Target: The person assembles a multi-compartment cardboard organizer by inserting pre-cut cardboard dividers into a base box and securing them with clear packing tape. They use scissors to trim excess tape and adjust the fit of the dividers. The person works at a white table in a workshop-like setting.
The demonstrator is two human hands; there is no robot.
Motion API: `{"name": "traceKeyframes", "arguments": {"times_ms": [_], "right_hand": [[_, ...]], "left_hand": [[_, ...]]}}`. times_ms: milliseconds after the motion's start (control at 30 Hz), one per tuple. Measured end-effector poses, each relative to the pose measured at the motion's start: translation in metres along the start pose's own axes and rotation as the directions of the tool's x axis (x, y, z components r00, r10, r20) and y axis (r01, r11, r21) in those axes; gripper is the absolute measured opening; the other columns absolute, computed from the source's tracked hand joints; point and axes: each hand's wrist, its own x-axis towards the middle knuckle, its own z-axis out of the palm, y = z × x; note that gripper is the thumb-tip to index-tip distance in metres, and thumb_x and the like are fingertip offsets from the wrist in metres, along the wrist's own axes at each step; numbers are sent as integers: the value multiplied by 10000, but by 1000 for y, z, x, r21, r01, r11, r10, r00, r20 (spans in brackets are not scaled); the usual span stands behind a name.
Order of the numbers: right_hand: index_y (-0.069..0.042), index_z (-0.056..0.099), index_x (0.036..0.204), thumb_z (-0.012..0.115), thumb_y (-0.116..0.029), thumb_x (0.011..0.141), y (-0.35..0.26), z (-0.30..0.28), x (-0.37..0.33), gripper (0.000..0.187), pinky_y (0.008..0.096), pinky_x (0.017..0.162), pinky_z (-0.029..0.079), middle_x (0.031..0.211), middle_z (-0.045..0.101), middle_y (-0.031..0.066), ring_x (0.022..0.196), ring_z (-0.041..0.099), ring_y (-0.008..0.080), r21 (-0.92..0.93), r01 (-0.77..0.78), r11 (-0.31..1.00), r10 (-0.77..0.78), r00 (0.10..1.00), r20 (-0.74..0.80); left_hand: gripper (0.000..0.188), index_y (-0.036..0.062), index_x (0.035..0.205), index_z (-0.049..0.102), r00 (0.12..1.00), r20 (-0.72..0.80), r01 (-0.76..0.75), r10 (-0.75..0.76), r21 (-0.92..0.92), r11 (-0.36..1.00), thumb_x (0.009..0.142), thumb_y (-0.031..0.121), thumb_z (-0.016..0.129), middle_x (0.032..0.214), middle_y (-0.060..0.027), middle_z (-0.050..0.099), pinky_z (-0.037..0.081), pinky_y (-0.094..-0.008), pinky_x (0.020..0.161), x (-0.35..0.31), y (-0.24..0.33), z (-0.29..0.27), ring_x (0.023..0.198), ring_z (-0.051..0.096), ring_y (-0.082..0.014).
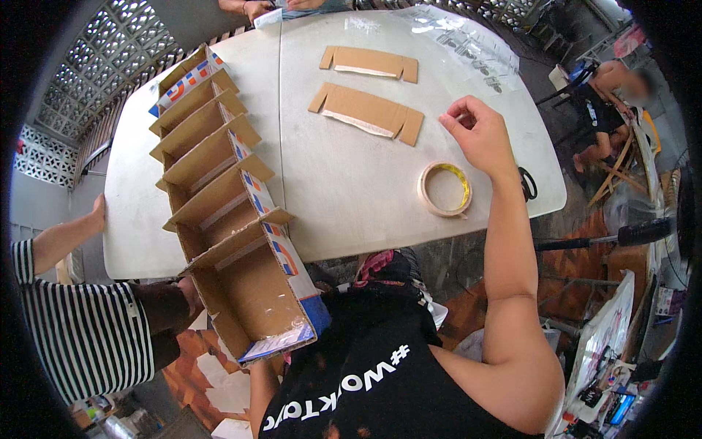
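A long divided cardboard box [252,293], brown inside with blue, white and orange print outside, reaches from the far left of the table to my body. Its crosswise dividers stick out past both side walls. My left forearm [265,384] goes behind the box's near end, which hides my left hand. Above the table's right side, my right hand [482,135] is closed, its thumb and curled fingers together; anything held there is too small to make out. Nearest it lies a roll of masking tape [422,192]. Two notched cardboard strips [373,110] with whitish tape along one edge lie farther left.
Black-handled scissors [528,184] lie at the white table's [351,205] right edge. A clear plastic sheet [468,47] covers the far right corner. A person in a striped shirt [88,336] stands at the left, one hand on the table. Another person's hands [257,10] show beyond the far edge.
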Motion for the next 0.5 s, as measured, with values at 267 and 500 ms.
{"name": "traceKeyframes", "arguments": {"times_ms": [267,500], "right_hand": [[-12,657,899,759,-193,841,21,12,-8,216,284,628,482,735,639,35,673,563,106,-79,-42,996,55,985,165],[-12,659,903,755,-186,834,22,15,-7,210,301,645,491,758,646,54,675,571,133,-64,-43,997,53,985,163]], "left_hand": [[249,-20,1186,616,1000,3,-2,2,16,1000,964,93,620,1077,-86,668,506,-291,852,1,2,1,960,628,-151],[245,-20,1182,617,1000,0,0,0,20,1000,966,95,619,1074,-87,667,506,-291,850,4,1,0,957,628,-151]]}}
